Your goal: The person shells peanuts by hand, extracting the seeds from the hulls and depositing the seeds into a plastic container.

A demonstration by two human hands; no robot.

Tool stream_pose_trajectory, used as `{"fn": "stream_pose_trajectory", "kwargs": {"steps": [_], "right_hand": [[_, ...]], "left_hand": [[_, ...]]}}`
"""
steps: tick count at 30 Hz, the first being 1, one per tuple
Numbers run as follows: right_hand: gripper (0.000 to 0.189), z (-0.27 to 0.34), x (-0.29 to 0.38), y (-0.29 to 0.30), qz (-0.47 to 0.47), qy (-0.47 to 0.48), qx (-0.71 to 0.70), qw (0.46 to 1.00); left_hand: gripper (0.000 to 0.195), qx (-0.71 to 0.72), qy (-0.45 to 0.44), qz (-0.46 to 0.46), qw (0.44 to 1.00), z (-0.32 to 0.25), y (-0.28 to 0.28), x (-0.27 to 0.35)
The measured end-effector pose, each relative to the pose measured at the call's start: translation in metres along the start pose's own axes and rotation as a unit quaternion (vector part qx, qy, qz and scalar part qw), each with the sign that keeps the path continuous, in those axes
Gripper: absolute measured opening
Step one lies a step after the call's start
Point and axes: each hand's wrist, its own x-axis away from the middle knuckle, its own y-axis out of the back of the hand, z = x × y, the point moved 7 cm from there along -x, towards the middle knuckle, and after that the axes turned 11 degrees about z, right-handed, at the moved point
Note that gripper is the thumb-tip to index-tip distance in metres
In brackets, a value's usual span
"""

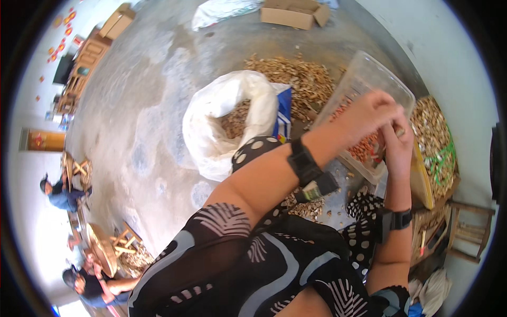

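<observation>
My left hand (366, 113) and my right hand (398, 148) meet over a clear plastic tub (364, 63), fingertips close together. A small pale piece, seemingly a peanut in its shell (400, 132), is pinched in my right hand. Whether my left fingers hold anything is hidden. Reddish shelled peanuts (362, 148) lie in the lower part of the tub, and some more (342, 109) lie farther up. Left of the tub, an open white woven sack (194, 119) with a rolled rim holds unshelled peanuts (235, 121).
Peanut shells (297, 79) are heaped on the concrete floor behind the sack. More shells and green netting (443, 158) are at the right, by a wooden stool (469, 232). A cardboard box (287, 16) stands at the top. Two people (59, 194) sit far left near round baskets (101, 247).
</observation>
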Motion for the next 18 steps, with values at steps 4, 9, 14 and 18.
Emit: {"fn": "stream_pose_trajectory", "kwargs": {"steps": [4,9,14,18], "right_hand": [[0.016,-0.016,0.002,-0.012,0.002,0.032,0.033,0.999],[0.021,-0.016,0.005,-0.019,-0.003,0.043,0.043,0.998],[0.023,-0.014,0.004,-0.022,-0.001,0.060,0.039,0.997],[0.025,-0.011,0.005,-0.024,-0.004,0.056,0.027,0.998]], "left_hand": [[0.025,-0.001,-0.030,-0.114,0.993,0.017,0.001,0.009],[0.028,0.019,-0.034,-0.169,0.985,0.027,0.006,0.013],[0.029,0.044,-0.037,-0.190,0.980,0.026,0.005,0.016],[0.029,0.057,-0.015,-0.187,0.981,0.027,0.005,0.016]]}}
